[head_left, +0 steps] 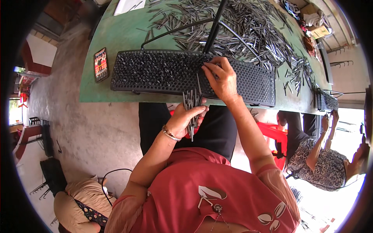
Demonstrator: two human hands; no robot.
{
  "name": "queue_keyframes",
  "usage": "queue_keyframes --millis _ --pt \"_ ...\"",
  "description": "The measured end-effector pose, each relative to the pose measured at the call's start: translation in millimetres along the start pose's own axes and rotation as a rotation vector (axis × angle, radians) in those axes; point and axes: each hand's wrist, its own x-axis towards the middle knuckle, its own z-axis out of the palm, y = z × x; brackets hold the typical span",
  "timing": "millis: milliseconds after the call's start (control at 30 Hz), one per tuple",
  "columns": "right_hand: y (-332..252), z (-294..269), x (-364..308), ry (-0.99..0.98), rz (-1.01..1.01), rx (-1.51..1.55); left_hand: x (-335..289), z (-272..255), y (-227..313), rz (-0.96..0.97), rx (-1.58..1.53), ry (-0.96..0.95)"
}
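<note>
My left hand [182, 119] is closed round a bundle of thin dark metal strips [191, 101], held upright just off the table's near edge. In front of me a long black rack with round holes [250, 86] lies along that edge. Its left half is densely filled with short strips standing in the holes [149, 69], while holes show bare on the right part. Over the rack's middle, at the border of the filled part, is my right hand [224, 79]. Its thumb and fingertips are pinched together against the rack; what they hold is too small to make out.
Behind the rack a large heap of loose strips [241, 29] spreads over the green table [116, 29]. A black metal frame [214, 29] rises there. A phone [101, 65] lies left of the rack. At right, another person [320, 163] handles a similar rack [327, 101].
</note>
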Motion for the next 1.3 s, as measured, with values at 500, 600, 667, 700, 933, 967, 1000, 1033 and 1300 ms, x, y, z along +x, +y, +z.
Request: queue_keyframes --millis 500,600,667,700,933,967,1000,1033,1300 --pt "-15 -37 -22 -0.537 -0.268 0.031 -15 -16 21 0.081 -0.114 -0.022" --pt "-11 -34 -37 -0.429 -0.383 -0.023 -17 -18 25 0.107 -0.123 -0.026" --pt "-11 -34 -37 -0.394 -0.383 0.036 -17 -17 25 0.105 -0.105 -0.034" --pt "-11 -34 -37 -0.358 -0.379 0.092 -17 -16 25 0.106 -0.103 -0.032" --pt "-14 -6 -3 -0.091 -0.028 0.126 -6 -12 10 -0.004 -0.056 -0.066" --pt "-11 -2 -1 -0.09 -0.028 0.125 -6 -11 10 -0.004 -0.055 -0.068" --pt "-7 1 0 -0.121 -0.046 0.084 -6 -10 10 -0.017 -0.054 -0.067" --pt "-4 3 1 -0.153 -0.064 0.043 -6 -9 10 -0.03 -0.053 -0.065" --pt "-10 3 2 -0.163 -0.206 -0.097 -6 -7 10 -0.027 -0.072 -0.082"
